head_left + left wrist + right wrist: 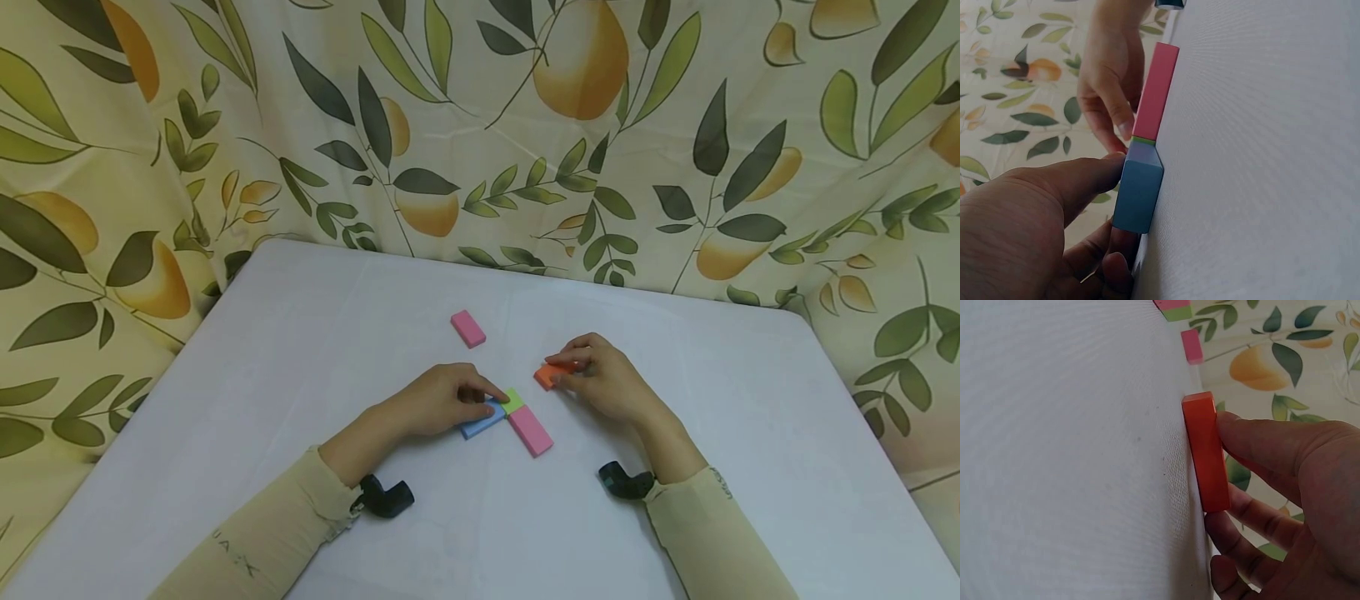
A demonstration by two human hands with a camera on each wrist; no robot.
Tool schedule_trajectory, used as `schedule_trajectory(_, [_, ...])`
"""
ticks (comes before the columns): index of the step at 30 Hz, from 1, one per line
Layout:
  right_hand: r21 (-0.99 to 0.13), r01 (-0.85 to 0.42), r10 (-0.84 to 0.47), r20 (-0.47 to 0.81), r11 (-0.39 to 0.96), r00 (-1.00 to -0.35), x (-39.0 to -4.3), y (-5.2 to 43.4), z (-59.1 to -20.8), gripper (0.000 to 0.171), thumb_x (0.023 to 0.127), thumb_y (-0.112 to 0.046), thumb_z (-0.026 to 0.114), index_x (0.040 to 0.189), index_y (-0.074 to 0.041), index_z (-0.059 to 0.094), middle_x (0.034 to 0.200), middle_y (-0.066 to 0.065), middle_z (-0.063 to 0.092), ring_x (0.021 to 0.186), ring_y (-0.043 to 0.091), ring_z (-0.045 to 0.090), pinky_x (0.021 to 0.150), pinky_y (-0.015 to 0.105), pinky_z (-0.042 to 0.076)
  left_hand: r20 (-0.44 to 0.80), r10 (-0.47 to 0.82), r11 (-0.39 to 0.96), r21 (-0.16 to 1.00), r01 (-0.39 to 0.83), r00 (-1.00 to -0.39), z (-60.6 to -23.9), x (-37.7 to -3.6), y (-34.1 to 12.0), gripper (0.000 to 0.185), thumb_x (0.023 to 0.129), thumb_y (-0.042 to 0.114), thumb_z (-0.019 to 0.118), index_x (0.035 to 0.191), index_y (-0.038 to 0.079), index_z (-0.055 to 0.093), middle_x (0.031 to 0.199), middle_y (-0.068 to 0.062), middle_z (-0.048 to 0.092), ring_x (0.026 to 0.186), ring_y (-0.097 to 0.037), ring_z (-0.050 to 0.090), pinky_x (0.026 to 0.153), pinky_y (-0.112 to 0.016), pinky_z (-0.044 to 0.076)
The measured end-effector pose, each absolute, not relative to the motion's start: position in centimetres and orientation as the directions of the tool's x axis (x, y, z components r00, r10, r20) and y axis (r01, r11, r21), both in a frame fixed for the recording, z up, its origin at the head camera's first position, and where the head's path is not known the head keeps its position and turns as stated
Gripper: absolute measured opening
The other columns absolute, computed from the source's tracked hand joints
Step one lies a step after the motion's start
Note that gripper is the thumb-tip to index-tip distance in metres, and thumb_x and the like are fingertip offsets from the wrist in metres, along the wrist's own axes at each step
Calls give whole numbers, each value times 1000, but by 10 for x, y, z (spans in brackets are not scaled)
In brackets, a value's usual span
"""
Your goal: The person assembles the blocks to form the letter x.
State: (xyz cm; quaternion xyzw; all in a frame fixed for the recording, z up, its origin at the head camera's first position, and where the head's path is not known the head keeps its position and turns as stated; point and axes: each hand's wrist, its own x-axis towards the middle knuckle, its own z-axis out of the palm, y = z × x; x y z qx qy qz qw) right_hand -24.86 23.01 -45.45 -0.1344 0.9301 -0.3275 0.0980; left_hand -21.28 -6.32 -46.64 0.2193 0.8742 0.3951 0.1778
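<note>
We are laying flat blocks end to end on the white table (300, 350). Our left hand (438, 400) pins the blue block (480, 421), fingertips pressing it down, not curled round it. Touching the blue block's right end sits the green block (513, 401), with a pink block (531, 430) just beyond it, nearer us. Right of the blue block, our right hand (603, 379) pinches the orange block (551, 375) between thumb and fingers, low on the cloth. Another pink block (468, 328) lies apart, behind the blue one. Judging by this, the orange piece joins next, which calls for squaring it against the green block without nudging the row.
</note>
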Motion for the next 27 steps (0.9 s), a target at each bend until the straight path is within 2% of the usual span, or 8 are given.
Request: schedule_trajectory(27, [-642,-200,-322,-78,741,-944,-248,230,-454,26,95,-22,76,121,-20,78,130,6,58,125,29,53,102,48,43,-132,530,588,769,250,-838,-468,-214,-63,23,98,30,73,118,40,77,91,11,62,89,-15,56,75,-28,48])
